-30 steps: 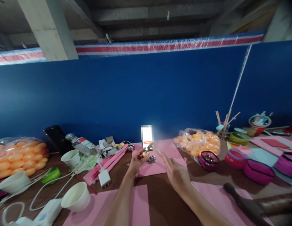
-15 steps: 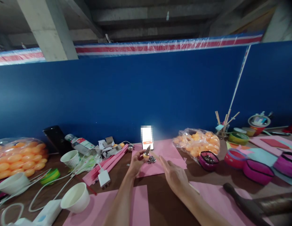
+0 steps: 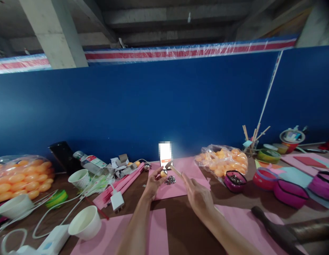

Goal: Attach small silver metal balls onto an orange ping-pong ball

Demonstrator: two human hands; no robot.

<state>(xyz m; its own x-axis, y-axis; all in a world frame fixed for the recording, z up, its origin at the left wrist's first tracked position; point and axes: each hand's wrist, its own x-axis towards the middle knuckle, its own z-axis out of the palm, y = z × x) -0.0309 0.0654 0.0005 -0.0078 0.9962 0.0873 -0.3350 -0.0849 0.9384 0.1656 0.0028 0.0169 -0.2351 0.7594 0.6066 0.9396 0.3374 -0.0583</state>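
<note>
Our right hand (image 3: 198, 194) grips a wooden-handled, dark-headed hammer (image 3: 176, 171), now raised from the silver-and-orange ball (image 3: 163, 173) our left hand (image 3: 153, 184) pinches; we judge this between taps.

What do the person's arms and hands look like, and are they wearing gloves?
No gloves: the left hand and right hand are bare, with ordinary fingers. The left forearm and right forearm are bare too, with no sleeves, watch or bracelet showing. They're slim at the wrists and wider lower down. Tiny details like rings are too small to tell.
</note>
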